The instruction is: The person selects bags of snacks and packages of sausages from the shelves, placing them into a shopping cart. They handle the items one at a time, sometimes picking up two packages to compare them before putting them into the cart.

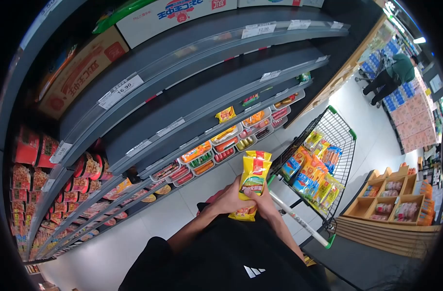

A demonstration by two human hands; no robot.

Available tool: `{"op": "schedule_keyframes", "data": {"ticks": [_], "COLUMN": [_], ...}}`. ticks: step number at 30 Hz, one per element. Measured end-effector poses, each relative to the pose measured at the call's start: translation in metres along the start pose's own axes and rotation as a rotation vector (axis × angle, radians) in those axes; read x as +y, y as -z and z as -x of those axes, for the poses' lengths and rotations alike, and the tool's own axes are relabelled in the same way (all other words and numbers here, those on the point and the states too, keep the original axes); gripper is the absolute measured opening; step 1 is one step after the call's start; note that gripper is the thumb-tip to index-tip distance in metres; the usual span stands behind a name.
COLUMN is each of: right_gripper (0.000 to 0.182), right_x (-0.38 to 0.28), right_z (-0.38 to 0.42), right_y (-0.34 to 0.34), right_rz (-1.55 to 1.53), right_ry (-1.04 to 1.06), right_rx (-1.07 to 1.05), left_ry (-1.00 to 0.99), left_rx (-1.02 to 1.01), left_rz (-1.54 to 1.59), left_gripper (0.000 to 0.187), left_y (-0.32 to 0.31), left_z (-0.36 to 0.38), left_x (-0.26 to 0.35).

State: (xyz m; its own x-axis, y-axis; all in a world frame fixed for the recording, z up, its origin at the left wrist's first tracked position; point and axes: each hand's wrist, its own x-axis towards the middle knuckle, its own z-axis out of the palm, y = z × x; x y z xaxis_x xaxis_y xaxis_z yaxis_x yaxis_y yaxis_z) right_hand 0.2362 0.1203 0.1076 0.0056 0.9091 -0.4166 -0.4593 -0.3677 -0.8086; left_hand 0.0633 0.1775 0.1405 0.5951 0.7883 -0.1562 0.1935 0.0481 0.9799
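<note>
Both my hands grip a tall yellow packet [256,169] with a red label, held upright in front of my chest. My left hand [229,200] wraps its left side. On the right side, my right hand [264,198] presses with the thumb across the front. Part of the packet is covered by the fingers, and its lower end shows below them. Just to the right stands a shopping cart [303,220] with a green-cornered wire basket, holding several yellow, orange and blue packets [312,170].
A long grey shelf [202,82] with price tags runs along the left. Low trays of packed sausages [226,145] line its bottom. Red tubs [88,166] fill the left end. At right are a wooden display bin [384,203] and a person in green [401,70] farther off.
</note>
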Motion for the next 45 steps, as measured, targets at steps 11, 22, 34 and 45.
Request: {"op": "schedule_keyframes", "data": {"ticks": [11,22,34,45], "right_gripper": [0.056,0.052,0.054,0.041], "right_x": [0.009,0.042,0.042,0.03], "right_z": [0.045,0.107,0.098,0.087], "right_y": [0.054,0.096,0.095,0.087], "right_rz": [-0.118,-0.196,-0.108,-0.382], "right_ry": [0.104,0.108,0.103,0.032], "right_rx": [0.323,0.63,0.663,0.43], "left_ry": [-0.113,0.38,0.257,0.129], "left_rx": [0.755,0.726,0.933,0.479], "left_rz": [-0.583,-0.506,-0.162,0.387], "left_gripper": [0.043,0.047,0.042,0.039], "left_y": [0.165,0.317,0.281,0.104], "left_z": [-0.098,-0.196,-0.186,-0.079], "left_x": [-0.09,-0.15,-0.151,-0.076]}}
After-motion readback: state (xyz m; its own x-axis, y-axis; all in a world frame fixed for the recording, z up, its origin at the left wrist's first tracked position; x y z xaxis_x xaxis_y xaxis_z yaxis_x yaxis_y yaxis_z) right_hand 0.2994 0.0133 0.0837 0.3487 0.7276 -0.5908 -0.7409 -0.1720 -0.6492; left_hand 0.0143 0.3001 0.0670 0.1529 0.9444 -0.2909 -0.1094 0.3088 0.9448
